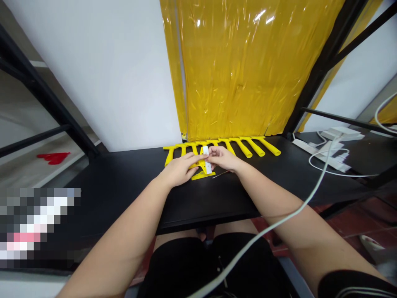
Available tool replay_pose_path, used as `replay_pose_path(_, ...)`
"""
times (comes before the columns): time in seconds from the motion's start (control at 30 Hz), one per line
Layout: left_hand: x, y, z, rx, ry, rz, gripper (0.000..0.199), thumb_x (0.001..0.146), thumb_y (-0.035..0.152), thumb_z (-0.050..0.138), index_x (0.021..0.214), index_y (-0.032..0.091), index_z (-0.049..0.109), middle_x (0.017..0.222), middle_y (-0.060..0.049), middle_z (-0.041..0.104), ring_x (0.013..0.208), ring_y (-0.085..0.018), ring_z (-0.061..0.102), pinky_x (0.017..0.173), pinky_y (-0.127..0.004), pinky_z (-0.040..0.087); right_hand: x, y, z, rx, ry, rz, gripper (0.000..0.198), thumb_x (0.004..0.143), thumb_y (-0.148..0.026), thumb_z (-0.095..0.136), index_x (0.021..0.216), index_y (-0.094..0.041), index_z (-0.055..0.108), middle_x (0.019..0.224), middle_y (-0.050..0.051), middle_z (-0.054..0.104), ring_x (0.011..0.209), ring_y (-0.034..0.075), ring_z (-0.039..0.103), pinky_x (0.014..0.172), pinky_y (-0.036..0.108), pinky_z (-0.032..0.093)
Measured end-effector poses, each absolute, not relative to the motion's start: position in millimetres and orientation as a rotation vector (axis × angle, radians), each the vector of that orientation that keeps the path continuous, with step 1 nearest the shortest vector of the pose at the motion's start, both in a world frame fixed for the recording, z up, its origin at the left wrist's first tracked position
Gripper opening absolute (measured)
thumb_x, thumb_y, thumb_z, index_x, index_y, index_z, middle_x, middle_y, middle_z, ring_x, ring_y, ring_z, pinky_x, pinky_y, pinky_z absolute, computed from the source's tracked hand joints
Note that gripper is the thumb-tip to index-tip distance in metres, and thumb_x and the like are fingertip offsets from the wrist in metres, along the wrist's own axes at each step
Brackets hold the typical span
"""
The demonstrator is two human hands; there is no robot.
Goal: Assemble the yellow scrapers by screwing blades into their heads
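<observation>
One yellow tool (202, 175) gripped by left hand (180, 169); white strip (208, 166) pinched by right hand (222, 157), apparently unfinished; yellow row (243, 148) unheld.

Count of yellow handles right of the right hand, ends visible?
3: leftmost handle, middle handle, rightmost handle, side by side on the black table. Another handle sits partly behind the right hand; more may be hidden.
</observation>
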State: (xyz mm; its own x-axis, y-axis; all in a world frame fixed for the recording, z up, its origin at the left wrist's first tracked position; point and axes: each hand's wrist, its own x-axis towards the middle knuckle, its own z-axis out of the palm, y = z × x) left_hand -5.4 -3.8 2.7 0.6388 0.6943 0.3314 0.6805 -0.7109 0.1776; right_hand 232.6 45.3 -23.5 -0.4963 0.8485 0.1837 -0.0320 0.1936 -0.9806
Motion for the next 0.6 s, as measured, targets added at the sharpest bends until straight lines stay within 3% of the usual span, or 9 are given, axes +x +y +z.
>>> replay_pose_path(0.17,-6,-4,4,2.796,1.233,0.604,0.054,0.101,0.028,0.052,0.154,0.038,0.050,0.134,-0.006,0.069,0.118,-0.026,0.066,0.097,-0.041,0.055,227,45,-27,-0.781,-1.734,1.330,0.039,0.075,-0.038,0.087,0.096,-0.018,0.062,0.075,-0.001,0.067,0.062,0.013,0.065,0.058,0.028,0.059)
replay_pose_path(0.27,-10,-2,7,2.760,1.358,0.626,0.053,0.101,0.030,0.051,0.154,0.036,0.052,0.131,-0.007,0.070,0.113,-0.026,0.068,0.093,-0.040,0.056,233,42,-23,-0.859,-1.852,1.099,0.035,0.080,-0.040,0.083,0.101,-0.018,0.064,0.080,-0.001,0.066,0.062,0.011,0.059,0.059,0.027,0.052)
replay_pose_path(0.47,-27,9,6,2.666,1.463,0.718,0.052,0.099,0.031,0.052,0.150,0.030,0.058,0.147,-0.005,0.064,0.131,-0.026,0.063,0.112,-0.042,0.050,242,32,-15,-0.904,-2.447,0.825,0.033,0.066,-0.027,0.092,0.095,-0.019,0.077,0.093,0.003,0.075,0.078,0.016,0.061,0.072,0.028,0.049)
replay_pose_path(0.6,-29,12,5,2.630,1.457,0.719,0.053,0.097,0.030,0.053,0.150,0.027,0.059,0.149,-0.005,0.064,0.134,-0.027,0.062,0.114,-0.043,0.048,237,32,-17,-0.986,-2.509,0.764,0.027,0.068,-0.024,0.090,0.092,-0.020,0.080,0.087,0.003,0.076,0.078,0.017,0.066,0.072,0.027,0.050)
